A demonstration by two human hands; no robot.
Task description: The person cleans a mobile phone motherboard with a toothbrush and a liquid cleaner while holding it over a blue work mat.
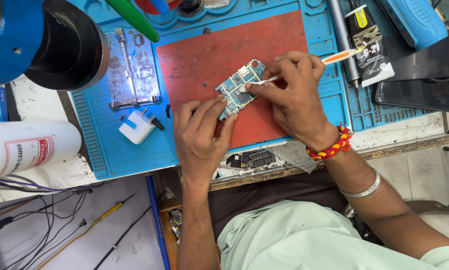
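Head view: left hand (200,134) pins blue circuit board (238,89) on red mat (219,55), fingers closed on board's lower edge. Right hand (294,95) in pinch grip around white-orange brush (334,57), bristles touching board. White plug adapter (137,127) left of left hand on blue surface (109,155).

Single head view, looking steeply down, close over blue work mat (134,150).
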